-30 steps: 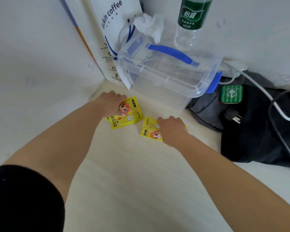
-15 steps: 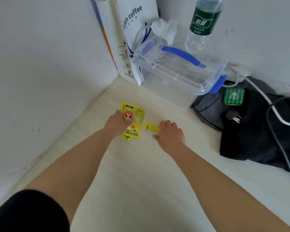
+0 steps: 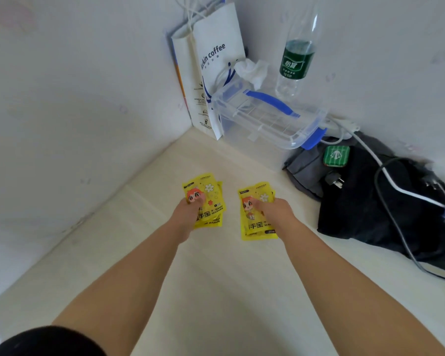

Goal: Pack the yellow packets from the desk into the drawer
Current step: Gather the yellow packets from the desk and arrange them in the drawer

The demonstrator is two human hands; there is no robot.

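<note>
Both arms stretched out over pale desk (image 3: 216, 291). Pinching small stack of yellow packets (image 3: 208, 191) in left hand (image 3: 188, 214), thumb pressed on top. Same deal with right hand (image 3: 275, 211): gripping second stack (image 3: 254, 227), thumb across front. Can't tell if either stack touches desk. Further back: black cloth (image 3: 370, 214), clear box (image 3: 267, 124) with blue handle, coffee bag (image 3: 216, 60), water bottle (image 3: 296, 62) in corner.
</note>
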